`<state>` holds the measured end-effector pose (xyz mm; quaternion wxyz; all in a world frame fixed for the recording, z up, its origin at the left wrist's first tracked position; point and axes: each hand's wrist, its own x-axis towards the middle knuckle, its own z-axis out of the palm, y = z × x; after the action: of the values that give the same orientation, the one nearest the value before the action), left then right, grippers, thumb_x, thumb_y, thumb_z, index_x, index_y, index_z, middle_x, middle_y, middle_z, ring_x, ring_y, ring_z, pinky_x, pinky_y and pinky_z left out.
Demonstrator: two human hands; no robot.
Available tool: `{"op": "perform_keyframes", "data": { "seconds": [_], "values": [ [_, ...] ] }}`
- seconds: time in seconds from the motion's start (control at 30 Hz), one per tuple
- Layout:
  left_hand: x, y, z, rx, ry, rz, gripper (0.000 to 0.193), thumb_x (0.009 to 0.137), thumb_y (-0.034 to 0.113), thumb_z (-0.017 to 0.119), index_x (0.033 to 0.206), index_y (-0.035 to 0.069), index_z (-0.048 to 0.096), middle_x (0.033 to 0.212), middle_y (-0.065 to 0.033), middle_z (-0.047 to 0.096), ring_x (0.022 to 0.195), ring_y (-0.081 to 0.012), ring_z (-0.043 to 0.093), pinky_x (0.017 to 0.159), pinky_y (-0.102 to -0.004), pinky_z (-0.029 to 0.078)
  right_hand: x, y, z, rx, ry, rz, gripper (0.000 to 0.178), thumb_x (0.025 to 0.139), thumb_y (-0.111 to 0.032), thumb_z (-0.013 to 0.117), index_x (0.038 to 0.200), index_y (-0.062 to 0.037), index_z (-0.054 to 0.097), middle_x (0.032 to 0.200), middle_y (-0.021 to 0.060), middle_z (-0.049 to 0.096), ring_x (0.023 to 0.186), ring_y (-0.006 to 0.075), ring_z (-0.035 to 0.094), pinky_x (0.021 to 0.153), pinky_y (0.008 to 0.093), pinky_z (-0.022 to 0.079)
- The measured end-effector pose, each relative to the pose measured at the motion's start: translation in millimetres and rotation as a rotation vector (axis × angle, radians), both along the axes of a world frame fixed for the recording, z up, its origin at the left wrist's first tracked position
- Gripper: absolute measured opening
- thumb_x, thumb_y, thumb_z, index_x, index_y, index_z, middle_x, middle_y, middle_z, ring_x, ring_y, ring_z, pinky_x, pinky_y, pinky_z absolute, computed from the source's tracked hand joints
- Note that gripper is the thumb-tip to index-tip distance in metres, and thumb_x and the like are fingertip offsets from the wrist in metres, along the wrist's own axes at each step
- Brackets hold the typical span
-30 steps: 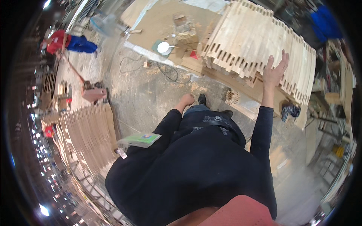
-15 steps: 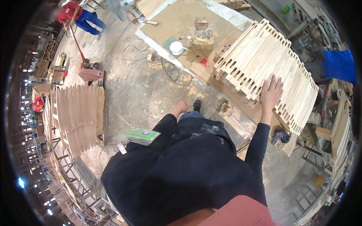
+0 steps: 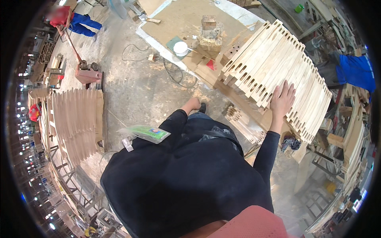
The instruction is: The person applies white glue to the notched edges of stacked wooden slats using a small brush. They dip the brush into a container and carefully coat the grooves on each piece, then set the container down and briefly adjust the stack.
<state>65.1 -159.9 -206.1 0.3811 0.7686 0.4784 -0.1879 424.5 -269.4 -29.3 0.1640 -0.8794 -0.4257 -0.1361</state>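
Closest in, a plastic badge sleeve (image 3: 146, 133) with a green card hangs off the dark sweater. The left hand (image 3: 193, 104) dangles loose by the hip over bare, gritty concrete floor (image 3: 135, 91), and I can't tell if it's curled or open. The right hand (image 3: 282, 100) lies flat, fingers spread wide, on a stack of slotted wooden slats (image 3: 278, 67), near its closer edge. They're pale, smooth, slightly curved, with oval cut-outs along their ends. A smaller slat pile (image 3: 242, 121) sits on the floor just below. Plenty of open floor to the left, up to another fanned slat rack (image 3: 77, 119). Further off, a white bowl (image 3: 181, 48) rests on a brown board (image 3: 186, 20).
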Motion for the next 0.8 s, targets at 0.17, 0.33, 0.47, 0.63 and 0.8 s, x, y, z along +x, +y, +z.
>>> {"op": "perform_keyframes", "data": {
  "seconds": [0.17, 0.33, 0.47, 0.63, 0.8],
  "values": [
    [9, 7, -3, 0.048, -0.017, 0.037, 0.028, 0.076, 0.027, 0.055, 0.087, 0.005, 0.069, 0.091, -0.0215, 0.066, 0.088, -0.0388, 0.063, 0.078, -0.0448, 0.05, -2, 2, 2, 0.007, 0.005, 0.004, 0.051, 0.093, -0.042, 0.045, 0.138, -0.0182, 0.044, 0.147, 0.0143, 0.035, 0.137, 0.0341, 0.028, 0.111, 0.0462, 0.022],
    [4, 5, -5, 0.011, -0.039, 0.047, 0.028, 0.078, 0.027, 0.054, 0.088, 0.005, 0.069, 0.093, -0.0206, 0.067, 0.09, -0.0387, 0.063, 0.08, -0.0444, 0.05, -2, 2, 2, -0.002, -0.005, 0.0, 0.051, 0.093, -0.042, 0.045, 0.138, -0.0179, 0.045, 0.147, 0.0136, 0.035, 0.136, 0.0344, 0.03, 0.111, 0.0462, 0.024],
    [-9, -2, -4, 0.026, 0.018, -0.057, 0.032, 0.08, 0.028, 0.052, 0.087, 0.002, 0.069, 0.093, -0.0215, 0.066, 0.09, -0.0398, 0.062, 0.08, -0.0451, 0.05, -2, 3, 1, -0.002, -0.01, 0.001, 0.051, 0.093, -0.042, 0.045, 0.138, -0.0177, 0.045, 0.147, 0.0132, 0.035, 0.136, 0.0346, 0.03, 0.11, 0.0465, 0.024],
    [-22, -26, 1, 0.023, 0.036, 0.073, 0.034, 0.08, 0.028, 0.051, 0.085, -0.001, 0.068, 0.093, -0.0247, 0.065, 0.088, -0.0408, 0.063, 0.079, -0.0464, 0.049, -7, -4, 3, -0.006, -0.016, 0.013, 0.05, 0.092, -0.04, 0.048, 0.136, -0.0162, 0.047, 0.145, 0.0157, 0.037, 0.134, 0.0359, 0.032, 0.11, 0.047, 0.025],
    [-15, -28, 26, 0.06, 0.012, -0.037, 0.028, 0.078, 0.026, 0.054, 0.082, 0.002, 0.069, 0.085, -0.0231, 0.066, 0.08, -0.0391, 0.064, 0.074, -0.0469, 0.05, -2, -6, 4, 0.023, -0.047, 0.004, 0.049, 0.091, -0.037, 0.05, 0.134, -0.0135, 0.048, 0.143, 0.0181, 0.039, 0.133, 0.0367, 0.033, 0.11, 0.0477, 0.025]
  ]
}}
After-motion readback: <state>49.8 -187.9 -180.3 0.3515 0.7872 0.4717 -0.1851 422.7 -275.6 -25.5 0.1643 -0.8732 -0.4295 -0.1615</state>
